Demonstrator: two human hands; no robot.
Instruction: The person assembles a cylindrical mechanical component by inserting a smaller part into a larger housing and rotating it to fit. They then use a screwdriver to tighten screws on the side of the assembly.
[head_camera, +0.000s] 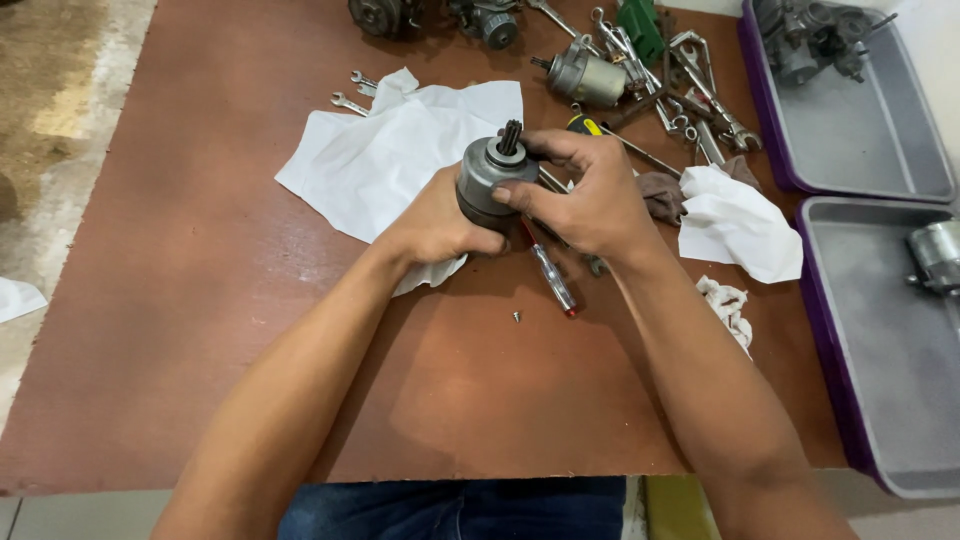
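A small grey starter motor (487, 178) with a toothed shaft pointing up is held over the brown board (200, 300). My left hand (437, 225) wraps its lower body from the left. My right hand (588, 190) grips its upper end from the right, fingers over the top rim. Under the hands lies a screwdriver (553, 280) with a clear handle and red tip. A tiny screw (517, 317) rests on the board just in front.
A large white cloth (400, 150) lies behind the hands, another white cloth (738, 222) to the right. Wrenches (700, 90), a second motor (588, 76) and other parts crowd the back. Two grey trays with purple rims (860, 140) (880, 400) stand at the right.
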